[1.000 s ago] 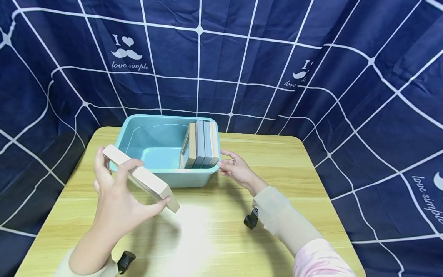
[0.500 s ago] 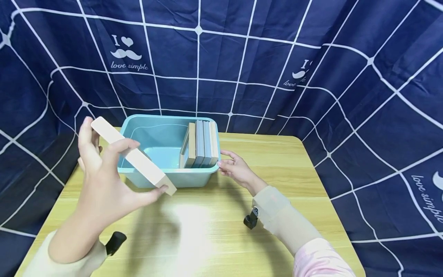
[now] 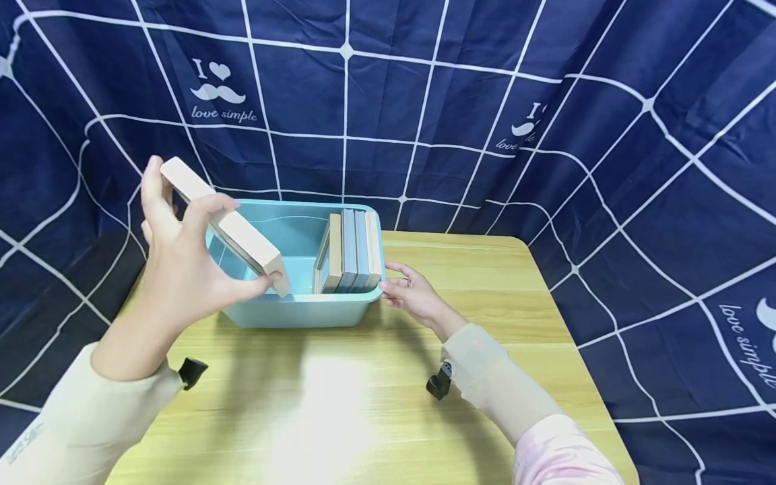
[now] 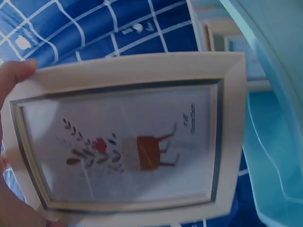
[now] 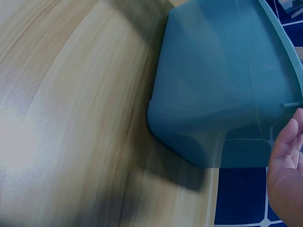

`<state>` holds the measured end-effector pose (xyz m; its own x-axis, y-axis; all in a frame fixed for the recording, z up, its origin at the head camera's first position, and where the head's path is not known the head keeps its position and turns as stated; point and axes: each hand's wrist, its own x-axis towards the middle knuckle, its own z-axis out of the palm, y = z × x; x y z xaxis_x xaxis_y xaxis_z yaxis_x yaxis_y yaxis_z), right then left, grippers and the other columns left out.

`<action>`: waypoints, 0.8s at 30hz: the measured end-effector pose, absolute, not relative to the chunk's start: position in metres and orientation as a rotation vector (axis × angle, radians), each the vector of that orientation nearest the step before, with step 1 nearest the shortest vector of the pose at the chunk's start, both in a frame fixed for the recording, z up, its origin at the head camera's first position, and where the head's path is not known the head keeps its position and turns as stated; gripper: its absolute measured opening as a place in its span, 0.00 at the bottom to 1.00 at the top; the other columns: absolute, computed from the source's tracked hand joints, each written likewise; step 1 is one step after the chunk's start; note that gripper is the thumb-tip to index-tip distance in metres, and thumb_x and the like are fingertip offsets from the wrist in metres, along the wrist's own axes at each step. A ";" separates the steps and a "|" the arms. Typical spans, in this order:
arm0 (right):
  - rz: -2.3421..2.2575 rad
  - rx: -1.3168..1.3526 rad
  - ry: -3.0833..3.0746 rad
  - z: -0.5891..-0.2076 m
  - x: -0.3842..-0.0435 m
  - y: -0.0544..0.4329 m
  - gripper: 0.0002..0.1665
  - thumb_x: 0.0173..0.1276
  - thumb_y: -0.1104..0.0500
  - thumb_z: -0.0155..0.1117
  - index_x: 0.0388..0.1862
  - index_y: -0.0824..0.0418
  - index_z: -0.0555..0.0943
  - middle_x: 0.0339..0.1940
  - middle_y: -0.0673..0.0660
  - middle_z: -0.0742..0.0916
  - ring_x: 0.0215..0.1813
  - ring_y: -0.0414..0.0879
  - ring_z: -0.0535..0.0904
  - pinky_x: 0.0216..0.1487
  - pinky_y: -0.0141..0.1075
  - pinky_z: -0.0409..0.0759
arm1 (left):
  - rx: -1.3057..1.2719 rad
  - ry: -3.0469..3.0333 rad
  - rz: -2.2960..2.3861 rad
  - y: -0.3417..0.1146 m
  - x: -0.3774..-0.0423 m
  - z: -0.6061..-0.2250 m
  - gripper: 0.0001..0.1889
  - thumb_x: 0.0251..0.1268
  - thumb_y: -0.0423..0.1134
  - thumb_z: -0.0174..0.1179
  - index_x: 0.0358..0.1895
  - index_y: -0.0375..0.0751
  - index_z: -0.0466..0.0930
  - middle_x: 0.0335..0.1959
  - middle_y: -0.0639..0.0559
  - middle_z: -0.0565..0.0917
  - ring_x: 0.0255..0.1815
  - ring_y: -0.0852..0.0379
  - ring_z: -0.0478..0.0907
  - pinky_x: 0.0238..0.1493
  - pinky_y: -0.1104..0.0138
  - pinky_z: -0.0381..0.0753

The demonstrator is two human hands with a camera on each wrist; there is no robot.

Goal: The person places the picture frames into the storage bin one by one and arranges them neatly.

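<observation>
In the head view my left hand [image 3: 182, 266] grips a white picture frame [image 3: 247, 239] by its edges, fingers at the far side and thumb at the near corner. The frame is tilted and overlaps the left part of the light-blue plastic tub [image 3: 303, 299]. Behind the glass, the left wrist view shows a print of a potted plant with legs [image 4: 147, 152]. My right hand [image 3: 418, 300] has its relaxed fingers against the tub's right end; in the right wrist view its fingertips [image 5: 297, 126] are just below the rim.
Several more picture frames [image 3: 349, 252], blue and beige, stand on edge at the tub's right end. Bare tub floor shows left of them. The wooden table [image 3: 473, 269] carries the tub near its back edge, and a navy grid curtain [image 3: 388, 101] rises behind.
My left hand has lifted the picture frame up and away from me, from the tub's near left corner to over its left part. The right hand and tub have stayed put.
</observation>
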<state>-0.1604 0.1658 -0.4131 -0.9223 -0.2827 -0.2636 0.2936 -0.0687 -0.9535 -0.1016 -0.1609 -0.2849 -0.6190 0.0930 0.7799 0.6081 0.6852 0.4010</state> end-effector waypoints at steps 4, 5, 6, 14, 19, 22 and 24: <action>-2.041 0.009 1.828 -0.413 -0.160 0.166 0.34 0.69 0.71 0.56 0.72 0.65 0.58 0.34 0.54 0.84 0.33 0.43 0.80 0.35 0.30 0.79 | -0.603 -2.159 -0.824 -0.168 -0.120 -0.284 0.43 0.26 0.64 0.68 0.50 0.43 0.69 0.73 0.33 0.39 0.72 0.38 0.44 0.54 0.33 0.53; -2.038 0.006 1.829 -0.413 -0.160 0.166 0.34 0.69 0.70 0.57 0.72 0.65 0.58 0.34 0.54 0.84 0.33 0.44 0.80 0.35 0.30 0.79 | -0.621 -2.169 -0.820 -0.170 -0.125 -0.283 0.43 0.24 0.62 0.70 0.50 0.43 0.69 0.73 0.33 0.40 0.72 0.38 0.43 0.55 0.32 0.52; -2.035 0.003 1.831 -0.412 -0.160 0.167 0.34 0.69 0.70 0.57 0.72 0.65 0.58 0.34 0.54 0.84 0.34 0.44 0.80 0.36 0.30 0.79 | -0.637 -2.182 -0.816 -0.172 -0.129 -0.283 0.43 0.23 0.60 0.72 0.50 0.44 0.69 0.73 0.32 0.39 0.72 0.39 0.42 0.57 0.32 0.51; -2.033 0.011 1.831 -0.413 -0.161 0.167 0.34 0.69 0.70 0.57 0.72 0.64 0.58 0.34 0.54 0.84 0.34 0.44 0.80 0.36 0.31 0.79 | -0.733 -2.335 -0.761 -0.185 -0.168 -0.290 0.45 0.17 0.47 0.80 0.51 0.45 0.68 0.73 0.30 0.37 0.73 0.37 0.35 0.63 0.33 0.43; -2.036 0.008 1.833 -0.413 -0.160 0.165 0.34 0.69 0.71 0.56 0.71 0.65 0.58 0.34 0.54 0.84 0.32 0.42 0.79 0.35 0.30 0.79 | -0.773 -2.446 -0.732 -0.191 -0.188 -0.303 0.44 0.19 0.47 0.80 0.50 0.44 0.68 0.72 0.28 0.36 0.72 0.34 0.37 0.61 0.32 0.46; -2.035 0.013 1.837 -0.412 -0.160 0.164 0.34 0.69 0.71 0.56 0.71 0.65 0.58 0.34 0.54 0.84 0.32 0.42 0.79 0.35 0.30 0.79 | -0.809 -2.503 -0.701 -0.192 -0.198 -0.311 0.44 0.20 0.48 0.80 0.50 0.45 0.68 0.72 0.27 0.38 0.70 0.30 0.42 0.60 0.32 0.49; -2.032 0.013 1.843 -0.412 -0.160 0.163 0.34 0.69 0.70 0.57 0.72 0.65 0.58 0.34 0.54 0.84 0.33 0.43 0.79 0.35 0.30 0.79 | -0.834 -2.538 -0.671 -0.193 -0.204 -0.316 0.44 0.19 0.49 0.80 0.50 0.45 0.68 0.71 0.27 0.39 0.68 0.27 0.45 0.60 0.32 0.50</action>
<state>-0.1599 0.1632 -0.4119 -0.9218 -0.2812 -0.2669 0.2929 -0.0542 -0.9546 -0.2044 -0.1932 -0.3163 -0.7496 0.4454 0.4896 0.6291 0.7093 0.3178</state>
